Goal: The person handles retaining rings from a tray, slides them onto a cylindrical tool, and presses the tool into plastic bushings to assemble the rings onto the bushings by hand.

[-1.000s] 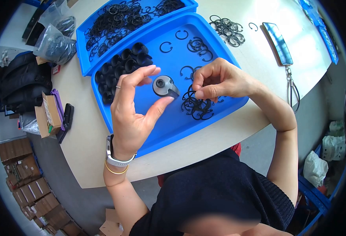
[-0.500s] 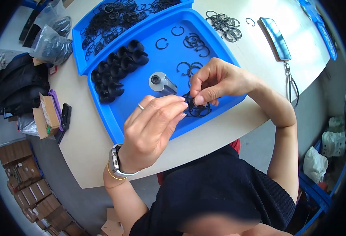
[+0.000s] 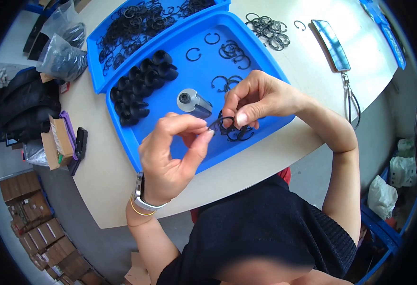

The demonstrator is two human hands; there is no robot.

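My left hand [image 3: 170, 154] pinches one end of a black C-shaped snap ring [image 3: 215, 123] between thumb and fingertips. My right hand [image 3: 267, 97] closes its thumb and fingers on the ring's other side, partly hiding it. Beneath both hands, more black snap rings [image 3: 239, 134] lie in the near corner of a blue tray [image 3: 127, 145]. A grey metal cylinder [image 3: 195, 102] with a dark hole in its end face sits mid-tray. To its left, black curved sleeve-like parts [image 3: 142, 83] stand in rows. Loose snap rings [image 3: 193, 54] are scattered toward the tray's far side.
Another blue tray [image 3: 94, 61] behind is heaped with black rings. A ring pile [image 3: 267, 31] and a phone [image 3: 331, 45] with a strap lie on the right of the table. Plastic bags [image 3: 63, 57], a black backpack [image 3: 30, 104] and a small carton [image 3: 56, 142] are at left.
My left hand has shifted slightly left and spread its thumb away from the palm, so the ring between both hands now shows. My right hand has hardly moved.
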